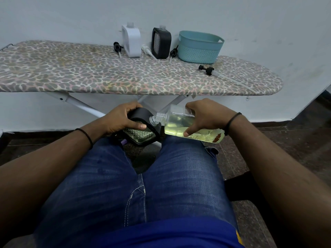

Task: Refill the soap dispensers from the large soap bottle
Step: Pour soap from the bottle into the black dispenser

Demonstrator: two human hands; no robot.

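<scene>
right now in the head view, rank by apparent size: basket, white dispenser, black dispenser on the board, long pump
1. basket
2. white dispenser and black dispenser: look alike, unranked
3. long pump: smallest head, though its tube runs long

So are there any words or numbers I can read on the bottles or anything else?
No, nothing here can be read.
Large soap bottle in the right hand: a red-brown mark near its base, too blurred to tell if it is writing.
Black dispenser in the left hand: no writing shows.
White dispenser, second black dispenser and blue basket on the ironing board: no writing shows.
</scene>
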